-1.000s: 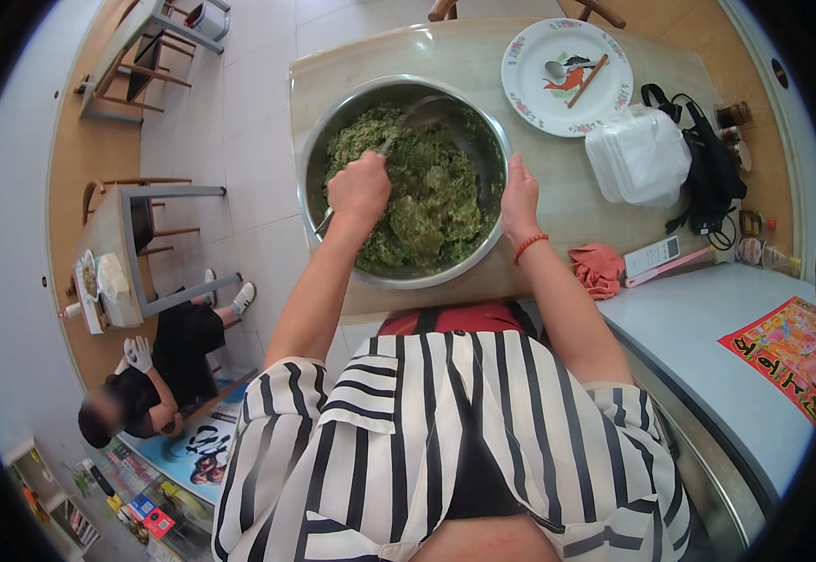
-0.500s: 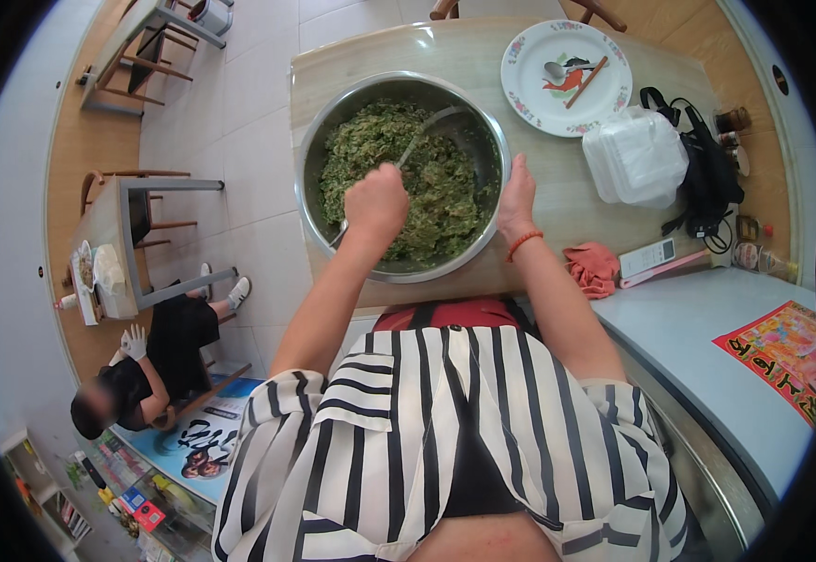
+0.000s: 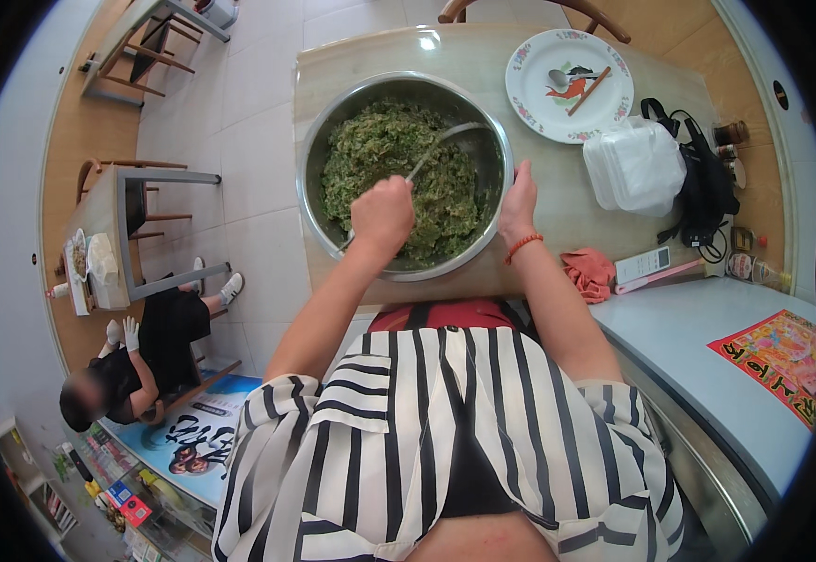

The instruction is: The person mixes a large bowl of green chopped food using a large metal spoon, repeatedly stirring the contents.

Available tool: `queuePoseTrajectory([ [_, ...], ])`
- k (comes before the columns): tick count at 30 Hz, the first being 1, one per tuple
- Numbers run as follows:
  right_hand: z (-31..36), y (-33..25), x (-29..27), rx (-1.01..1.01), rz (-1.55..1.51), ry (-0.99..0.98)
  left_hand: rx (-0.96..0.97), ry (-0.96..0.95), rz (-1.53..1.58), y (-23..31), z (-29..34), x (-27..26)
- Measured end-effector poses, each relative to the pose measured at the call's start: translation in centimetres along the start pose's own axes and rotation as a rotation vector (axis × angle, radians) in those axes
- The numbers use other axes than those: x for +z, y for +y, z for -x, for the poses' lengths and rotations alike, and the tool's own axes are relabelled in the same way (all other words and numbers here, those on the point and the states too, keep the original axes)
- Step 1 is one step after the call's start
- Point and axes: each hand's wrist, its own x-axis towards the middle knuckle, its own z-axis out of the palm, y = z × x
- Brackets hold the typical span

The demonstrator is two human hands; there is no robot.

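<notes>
A large steel mixing bowl (image 3: pixel 307 192) on the table holds a chopped green mixture (image 3: pixel 380 140). My left hand (image 3: pixel 382 215) is closed in a fist around a long metal stirring utensil (image 3: pixel 424 161) above the mixture. Its far end curves against the right inner side of the bowl, partly sunk in the mixture, so its exact kind cannot be told. The other end sticks out below my fist near the front left rim. My right hand (image 3: pixel 519 204), below an orange bead bracelet, lies with straight fingers flat against the bowl's right outer side.
Right of the bowl are a floral plate (image 3: pixel 531 70) with a spoon and a brown stick, white plastic containers (image 3: pixel 634 167), a black bag (image 3: pixel 707 178), and a coral cloth (image 3: pixel 588 274). A gloved person (image 3: pixel 113 384) sits at another table on the left.
My left hand has come slightly nearer to me, and the utensil's curved end has shifted right inside the bowl. My right hand stays at the bowl's side. The seated person's gloved hands have lowered.
</notes>
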Motion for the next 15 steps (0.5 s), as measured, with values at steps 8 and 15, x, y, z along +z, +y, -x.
queuePoseTrajectory([
  [8, 0.3, 0.3, -0.4, 0.072, -0.081, -0.008, 0.271, 0.053, -0.09, -3.9, 2.9, -2.6],
  [15, 1.0, -1.1, -0.1, 0.01, -0.019, 0.013, 0.191, 0.05, -0.072, -0.8, 2.1, 0.1],
])
